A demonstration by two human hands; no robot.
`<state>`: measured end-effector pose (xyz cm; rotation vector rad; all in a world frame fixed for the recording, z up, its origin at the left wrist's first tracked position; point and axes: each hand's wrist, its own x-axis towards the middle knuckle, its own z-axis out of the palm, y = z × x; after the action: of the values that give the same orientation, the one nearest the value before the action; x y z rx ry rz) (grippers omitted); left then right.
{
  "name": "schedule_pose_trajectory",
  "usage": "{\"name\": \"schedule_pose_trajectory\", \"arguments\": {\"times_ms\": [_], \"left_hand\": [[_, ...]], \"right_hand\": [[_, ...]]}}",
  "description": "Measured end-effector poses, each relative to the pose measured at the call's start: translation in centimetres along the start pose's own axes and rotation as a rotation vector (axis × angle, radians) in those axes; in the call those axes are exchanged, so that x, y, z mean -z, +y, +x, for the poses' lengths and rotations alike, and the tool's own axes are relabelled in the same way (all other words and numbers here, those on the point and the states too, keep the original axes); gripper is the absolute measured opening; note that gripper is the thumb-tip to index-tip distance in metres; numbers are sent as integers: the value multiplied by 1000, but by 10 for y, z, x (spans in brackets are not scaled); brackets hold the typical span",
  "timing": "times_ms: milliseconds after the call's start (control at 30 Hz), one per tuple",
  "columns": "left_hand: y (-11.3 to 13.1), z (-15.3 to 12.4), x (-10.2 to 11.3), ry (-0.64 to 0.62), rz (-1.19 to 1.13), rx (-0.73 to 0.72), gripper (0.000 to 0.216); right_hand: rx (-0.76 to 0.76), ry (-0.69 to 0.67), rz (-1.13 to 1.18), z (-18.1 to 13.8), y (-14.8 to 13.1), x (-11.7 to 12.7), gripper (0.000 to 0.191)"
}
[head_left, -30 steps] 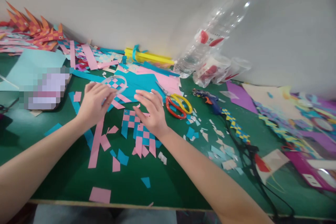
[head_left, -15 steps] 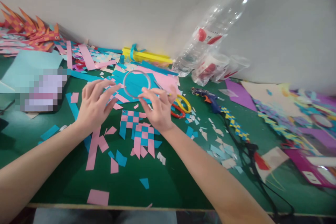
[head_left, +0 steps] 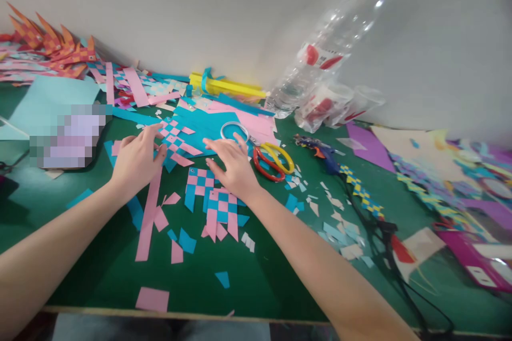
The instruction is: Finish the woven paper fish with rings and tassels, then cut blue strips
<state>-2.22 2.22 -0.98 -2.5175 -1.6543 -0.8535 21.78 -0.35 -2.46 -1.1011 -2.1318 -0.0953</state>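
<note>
My right hand [head_left: 232, 165] hovers low over the green table [head_left: 256, 282], fingers spread, its fingertips just beside a clear tape ring [head_left: 234, 130] that lies on blue and pink paper. My left hand [head_left: 136, 160] rests with loosely curled, parted fingers next to a pink-and-blue woven paper piece [head_left: 174, 136] and holds nothing. Two more woven pink-and-blue pieces [head_left: 216, 200] lie below my right hand. A long pink strip [head_left: 148, 218] runs under my left wrist.
Red-and-yellow scissors [head_left: 272, 160] lie right of my hand, then a glue gun [head_left: 320, 152] with a black cord. A clear plastic bottle [head_left: 324, 50] leans on the wall. Orange woven fish [head_left: 48, 45] and paper scraps crowd the far left; purple sheets lie right.
Both hands held the tape ring up half a second ago. My right hand has set it down on the paper near the scissors, and both hands have dropped toward the table.
</note>
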Motion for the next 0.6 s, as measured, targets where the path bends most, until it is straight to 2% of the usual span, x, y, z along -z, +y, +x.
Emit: {"name": "schedule_pose_trajectory", "arguments": {"times_ms": [67,167,300,400,500,600], "left_hand": [[0,0,-2,18,-23,-11,39],[2,1,-1,48,-19,-54,32],[13,0,4,106,-60,-213,20],[26,-4,6,91,-161,-298,17],[36,-8,7,38,-234,-293,18],[40,-9,8,14,-284,-230,18]], "right_hand": [[-20,38,52,0,2,-1,22],[-111,49,252,2,1,-1,16],[-329,-44,548,6,-13,3,14],[-400,-96,692,8,-24,5,15],[-459,-76,771,9,-31,7,15],[-490,-97,830,9,-32,7,17]]}}
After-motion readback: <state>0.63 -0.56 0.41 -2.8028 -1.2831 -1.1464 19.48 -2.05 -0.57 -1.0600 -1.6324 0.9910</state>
